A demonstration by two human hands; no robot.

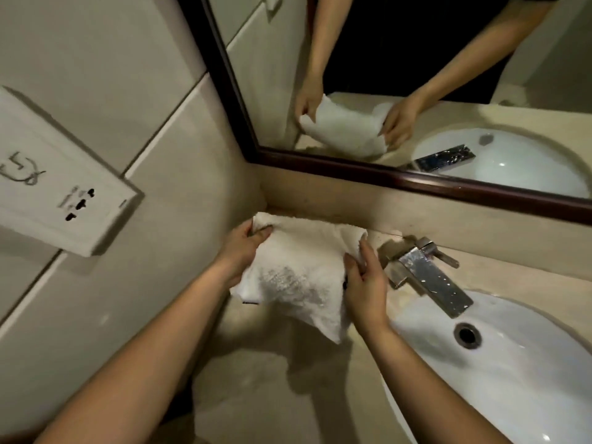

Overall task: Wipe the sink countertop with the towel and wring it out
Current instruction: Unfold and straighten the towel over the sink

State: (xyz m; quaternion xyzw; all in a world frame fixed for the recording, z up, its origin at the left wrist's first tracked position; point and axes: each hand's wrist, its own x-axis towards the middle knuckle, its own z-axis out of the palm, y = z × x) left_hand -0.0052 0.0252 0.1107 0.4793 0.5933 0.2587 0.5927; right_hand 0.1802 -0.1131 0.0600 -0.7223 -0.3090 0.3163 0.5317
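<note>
Both bare forearms reach in from the bottom edge. Fingers of the left hand curl around the far left corner of a white towel; the right hand pinches its right edge. The towel hangs spread between them over the beige tabletop, in the back corner just left of the chrome faucet and white sink. A mirror behind reflects both hands.

Rough terry cloth towel, shiny metal faucet, glossy, seemingly ceramic basin
</note>
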